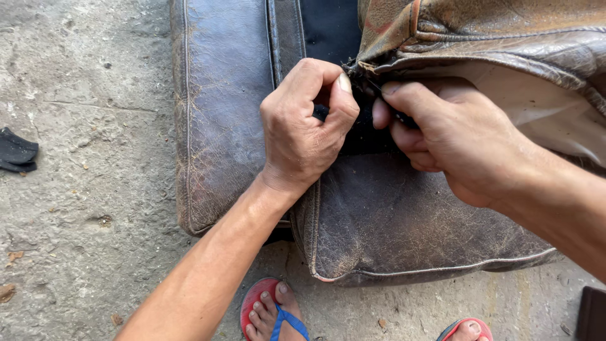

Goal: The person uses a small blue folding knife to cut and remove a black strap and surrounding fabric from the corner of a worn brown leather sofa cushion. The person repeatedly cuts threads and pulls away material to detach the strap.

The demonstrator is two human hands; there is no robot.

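Person is crouching over a worn brown leather cushion [391, 221] that is lying flat on the concrete floor [82, 189]. Both hands are working at the same spot near the cushion's top middle, where the cover is peeling open along a frayed edge.

Left hand [306, 129] is curled almost into a fist, thumb pressing toward the frayed corner, fingers closing round a small dark blue tool or handle [320, 112]; only a bit of it is showing, so can't say what it is. Right hand [442, 136] is pinching tight on the edge of the leather cover [480, 38], forefinger on top, other fingers tucked under. The two hands are nearly touching.

The cover is folding back up and to the right, showing pale lining [549, 107] underneath and black material [328, 25] behind the hands.

Feet in red flip-flops with blue straps [271, 309] are standing just below the cushion. A black scrap [16, 151] is lying on the floor at far left, well apart.
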